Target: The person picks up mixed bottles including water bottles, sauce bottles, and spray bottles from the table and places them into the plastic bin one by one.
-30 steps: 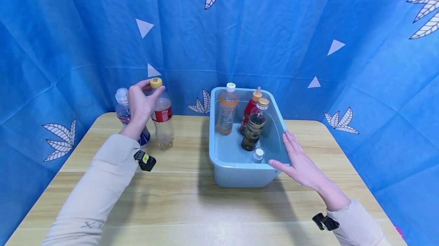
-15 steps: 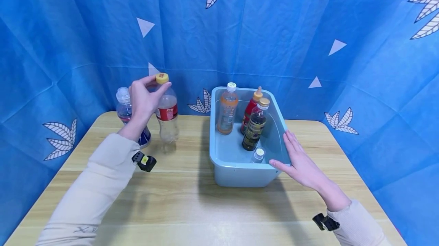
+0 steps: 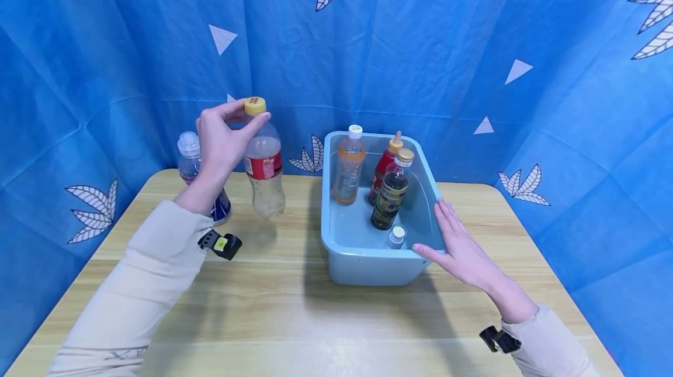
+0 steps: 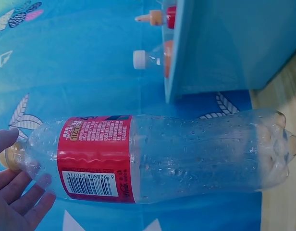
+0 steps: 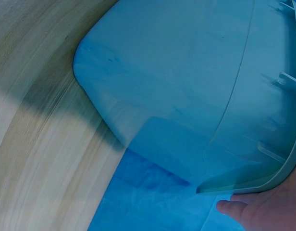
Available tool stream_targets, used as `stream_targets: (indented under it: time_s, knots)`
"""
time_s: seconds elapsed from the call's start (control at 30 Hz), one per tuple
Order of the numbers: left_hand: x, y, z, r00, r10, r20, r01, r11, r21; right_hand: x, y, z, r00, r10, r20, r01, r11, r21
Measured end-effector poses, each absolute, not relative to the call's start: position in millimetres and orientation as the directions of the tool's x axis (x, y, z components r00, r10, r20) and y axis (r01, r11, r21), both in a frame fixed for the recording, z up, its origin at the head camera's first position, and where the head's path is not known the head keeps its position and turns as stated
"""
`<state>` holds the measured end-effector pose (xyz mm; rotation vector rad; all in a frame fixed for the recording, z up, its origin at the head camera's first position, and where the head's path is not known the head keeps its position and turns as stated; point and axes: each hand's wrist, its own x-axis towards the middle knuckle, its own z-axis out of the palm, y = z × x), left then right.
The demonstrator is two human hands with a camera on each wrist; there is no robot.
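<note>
My left hand [image 3: 223, 137] pinches the yellow cap and neck of a large clear plastic soda bottle [image 3: 264, 166] with a red label. The bottle hangs nearly upright over the table's left side. Seen from the left wrist, its label with a barcode [image 4: 90, 184] and its knobbed base show, droplets clinging inside. Behind my left wrist stands a second bottle [image 3: 188, 146] with a clear cap and dark blue base, partly hidden. My right hand [image 3: 465, 254] rests with straight fingers on the right front corner of a light blue plastic bin [image 3: 363, 269], thumb over the front rim.
Inside the bin stand an orange-tinted bottle [image 3: 347, 173], a red squeeze bottle [image 3: 382, 169] with a pointed tip, a dark bottle [image 3: 389, 199] with a gold cap, and a white-capped clear bottle [image 3: 396, 238]. A blue curtain [image 3: 441, 44] hangs behind the wooden table [image 3: 294, 318].
The left hand has lifted the soda bottle off the table and moved it right, towards the bin. My right hand has stayed at the bin's corner.
</note>
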<state>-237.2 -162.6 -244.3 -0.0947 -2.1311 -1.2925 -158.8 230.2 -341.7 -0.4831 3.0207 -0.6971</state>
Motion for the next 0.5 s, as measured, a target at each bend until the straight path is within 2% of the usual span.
stream_targets:
  time_s: [0.5]
  knots:
    - [-228,-149,-220,-0.775,-0.22,0.592,0.414,0.53,0.74,-159,231,-342,-0.953,-0.298,0.059,-0.293,0.853,-0.431]
